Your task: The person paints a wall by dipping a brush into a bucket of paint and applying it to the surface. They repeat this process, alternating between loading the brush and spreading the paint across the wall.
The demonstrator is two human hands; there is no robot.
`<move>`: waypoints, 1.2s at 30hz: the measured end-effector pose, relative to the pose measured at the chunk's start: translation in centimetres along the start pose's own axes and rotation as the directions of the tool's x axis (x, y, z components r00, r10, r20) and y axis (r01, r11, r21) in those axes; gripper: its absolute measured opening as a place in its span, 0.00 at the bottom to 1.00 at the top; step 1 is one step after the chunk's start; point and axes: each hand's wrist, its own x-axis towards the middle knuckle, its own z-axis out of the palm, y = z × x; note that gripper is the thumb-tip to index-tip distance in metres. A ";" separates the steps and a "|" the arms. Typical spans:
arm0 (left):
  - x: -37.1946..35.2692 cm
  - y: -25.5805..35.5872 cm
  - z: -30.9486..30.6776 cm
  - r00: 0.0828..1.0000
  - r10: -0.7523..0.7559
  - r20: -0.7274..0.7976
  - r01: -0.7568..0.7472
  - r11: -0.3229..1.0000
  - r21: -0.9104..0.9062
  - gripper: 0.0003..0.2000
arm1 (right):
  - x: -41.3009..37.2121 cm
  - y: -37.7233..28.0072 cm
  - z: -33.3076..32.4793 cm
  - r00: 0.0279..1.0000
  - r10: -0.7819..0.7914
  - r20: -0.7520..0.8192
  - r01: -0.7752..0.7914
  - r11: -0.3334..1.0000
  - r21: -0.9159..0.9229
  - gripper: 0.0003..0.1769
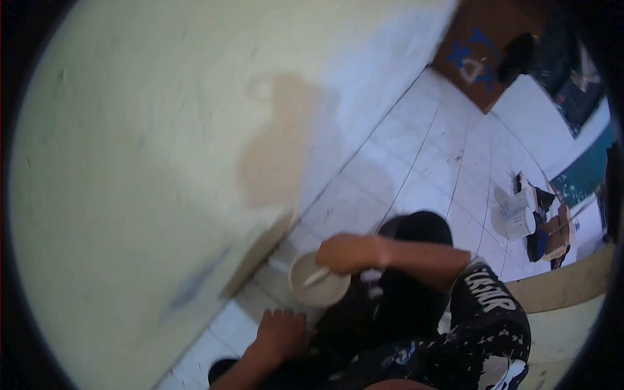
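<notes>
A pale round bucket (300,294) stands on the floor by the wall, between my feet and the wall's base. My right hand (348,253) is closed over its rim side, gripping a whitish tool (317,277) that slants down into the bucket. The tool's kind is not clear; its handle is hidden in my fingers. My left hand (283,333) is just below the bucket in the view, near my dark-clad knee. Its fingers look curled and pressed together, and whatever may be in them is hidden.
A pale yellow wall (162,130) with a damp-looking tan patch (276,149) fills the left. White floor tiles (416,156) run to a brown board (471,58) with blue marks. At right stand a white pail (520,224) and a carton (559,237).
</notes>
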 end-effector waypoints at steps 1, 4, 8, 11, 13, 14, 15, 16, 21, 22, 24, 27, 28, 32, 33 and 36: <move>-0.1 0.6 0.2 1.000 0.014 -0.002 -0.015 0.999 -0.039 0.23 | 0.0 0.2 0.1 1.000 -0.008 0.025 0.008 1.000 0.006 0.10; -0.5 2.0 0.3 0.997 0.071 -0.026 -0.073 0.994 -0.084 0.21 | 0.6 -0.5 -0.4 0.986 0.038 0.164 -0.038 0.999 -0.002 0.13; -0.7 2.8 1.5 0.995 0.098 -0.008 -0.098 0.988 -0.121 0.19 | 2.1 -0.2 3.0 0.972 0.050 0.230 -0.033 0.996 -0.078 0.15; -0.8 2.9 2.1 0.994 0.095 -0.056 -0.100 0.989 -0.109 0.18 | 3.7 -0.5 5.6 0.939 0.159 0.304 -0.116 0.981 -0.154 0.16; -0.7 2.9 2.2 0.994 0.087 -0.072 -0.090 0.995 -0.044 0.18 | 5.3 -0.7 7.5 0.918 0.224 0.326 -0.157 0.963 -0.219 0.16; -0.7 2.9 2.2 0.994 0.083 -0.070 -0.086 0.995 -0.051 0.18 | 6.1 -0.3 9.0 0.918 0.219 0.332 -0.151 0.964 -0.219 0.16; -0.7 2.9 2.3 0.992 0.093 -0.086 -0.097 0.994 -0.041 0.18 | 7.1 0.1 10.4 0.931 0.174 0.322 -0.108 0.971 -0.214 0.17; -0.8 2.9 2.3 0.990 0.104 -0.099 -0.108 0.994 -0.031 0.18 | 7.9 0.4 11.8 0.941 0.129 0.312 -0.065 0.976 -0.208 0.18; -0.7 2.9 3.4 0.983 0.120 -0.141 -0.120 0.993 0.006 0.18 | 9.8 1.6 15.6 0.955 0.086 0.285 -0.031 0.981 -0.193 0.23; -0.7 2.8 3.4 0.984 0.117 -0.133 -0.117 0.993 0.009 0.18 | 10.2 1.9 16.1 0.951 0.081 0.297 -0.020 0.979 -0.205 0.24; -0.6 2.6 3.2 0.988 0.109 -0.114 -0.109 0.994 0.003 0.18 | 11.1 2.9 17.4 0.948 0.097 0.304 -0.040 0.982 -0.187 0.26; -0.6 2.4 3.6 0.988 0.100 -0.121 -0.099 0.995 0.010 0.19 | 11.4 3.6 18.3 0.947 0.099 0.307 -0.044 0.983 -0.179 0.28; -0.6 2.3 3.8 0.984 0.102 -0.145 -0.099 0.995 0.026 0.19 | 11.5 3.8 18.6 0.949 0.087 0.302 -0.031 0.982 -0.187 0.29; -0.7 2.1 3.8 0.985 0.103 -0.139 -0.105 0.995 -0.002 0.19 | 11.8 4.0 19.0 0.935 0.120 0.332 -0.055 0.979 -0.199 0.29; -0.7 2.1 3.7 0.985 0.104 -0.140 -0.104 0.995 0.005 0.19 | 11.7 4.0 18.9 0.934 0.129 0.333 -0.065 0.979 -0.195 0.29; -0.8 2.2 3.5 0.985 0.104 -0.141 -0.104 0.995 0.008 0.19 | 11.5 4.1 18.9 0.941 0.115 0.318 -0.058 0.982 -0.181 0.28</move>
